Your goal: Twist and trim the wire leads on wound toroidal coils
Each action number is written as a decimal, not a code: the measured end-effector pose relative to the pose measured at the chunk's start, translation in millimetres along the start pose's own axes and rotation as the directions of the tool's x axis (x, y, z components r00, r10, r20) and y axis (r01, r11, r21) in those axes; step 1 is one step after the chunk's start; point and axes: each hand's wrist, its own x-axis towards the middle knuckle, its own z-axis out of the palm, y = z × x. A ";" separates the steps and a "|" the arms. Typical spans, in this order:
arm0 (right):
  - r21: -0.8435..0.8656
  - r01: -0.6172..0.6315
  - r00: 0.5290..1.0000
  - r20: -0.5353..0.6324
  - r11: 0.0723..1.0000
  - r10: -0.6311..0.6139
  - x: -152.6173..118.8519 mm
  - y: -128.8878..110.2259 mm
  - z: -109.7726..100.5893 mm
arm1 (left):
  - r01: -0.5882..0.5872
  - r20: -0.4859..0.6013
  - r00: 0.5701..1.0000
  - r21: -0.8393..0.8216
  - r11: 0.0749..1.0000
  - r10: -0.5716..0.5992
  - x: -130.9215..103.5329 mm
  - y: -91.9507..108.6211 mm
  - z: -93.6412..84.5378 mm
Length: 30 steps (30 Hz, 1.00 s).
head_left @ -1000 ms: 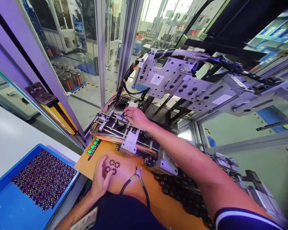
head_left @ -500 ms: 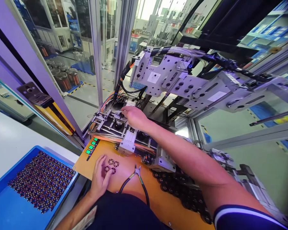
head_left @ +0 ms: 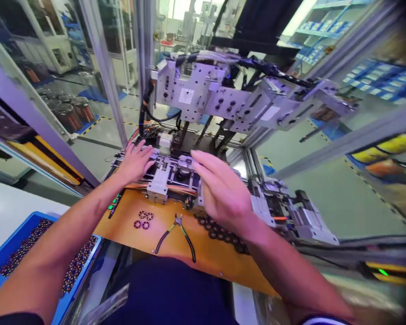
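In the head view, the left hand [head_left: 135, 163] reaches over the left end of the metal fixture [head_left: 160, 180], its fingers spread with the palm down; whether it touches the fixture, I cannot tell. The right hand [head_left: 225, 194] is raised at the fixture's right part, near a round holder [head_left: 185, 163], its fingers extended and lying close together, with nothing visible between them. On the orange table [head_left: 125, 230], four small dark rings [head_left: 144, 220] lie in a cluster in front of the fixture. To their right, just in front of the fixture, a pair of cutting pliers [head_left: 178, 221] lies with its handles apart. Farther right, partly behind the right forearm, many dark round parts [head_left: 219, 232] sit in rows. A blue tray [head_left: 96, 248] at the left holds many small, dark, multicolored pieces [head_left: 27, 246], partly covered by the left forearm. Above the fixture hangs a perforated metal plate assembly [head_left: 223, 101] with cables along its top.
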 end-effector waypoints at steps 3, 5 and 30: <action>-0.063 -0.208 0.978 -0.027 0.976 0.207 -88.8 -33.2 -32.4 | 0.001 0.082 0.997 0.025 1.000 -0.003 13.3 -4.0 4.8; -0.118 -0.392 0.916 0.044 0.912 0.400 -147.1 -45.6 -27.2 | -0.002 0.119 0.993 0.029 1.000 -0.001 17.0 -5.0 -0.8; 0.685 -0.569 0.762 0.231 0.456 0.604 -95.3 -95.4 14.8 | 0.192 0.099 0.978 -0.776 0.600 -0.185 -152.7 158.9 -2.3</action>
